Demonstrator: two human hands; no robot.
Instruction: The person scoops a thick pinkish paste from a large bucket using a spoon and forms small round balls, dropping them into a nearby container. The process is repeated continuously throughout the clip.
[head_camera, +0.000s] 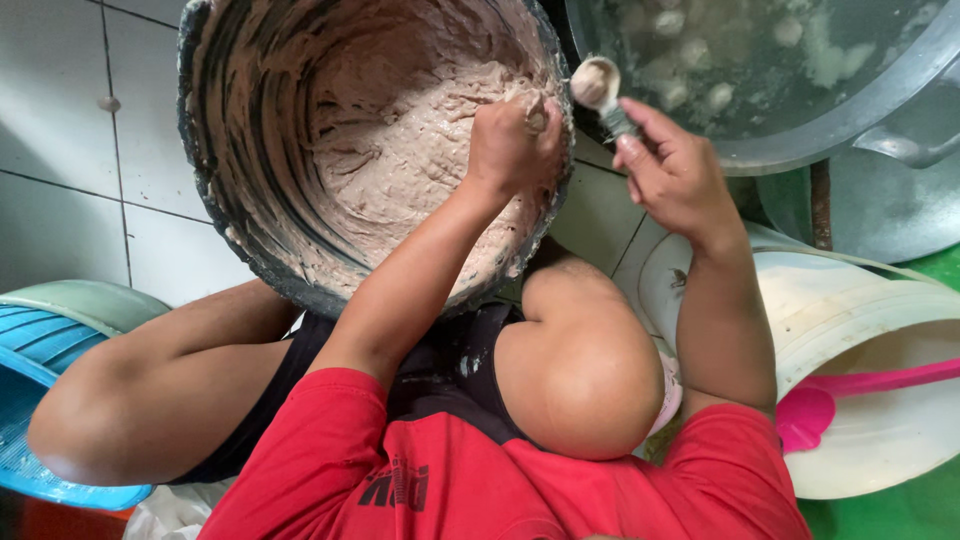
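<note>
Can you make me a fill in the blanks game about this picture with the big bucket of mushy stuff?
1. The right hand holds a ____ with a ball of paste on it.
2. The left hand is squeezing paste inside the big ____.
3. The scoop lying in the white bucket is coloured ____.
4. The person's shirt is ____.

Missing words: spoon; bucket; pink; red

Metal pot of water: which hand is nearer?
Right. The right hand holds a spoon at the rim of the metal pot. The left hand is farther off, in the paste bucket.
</note>
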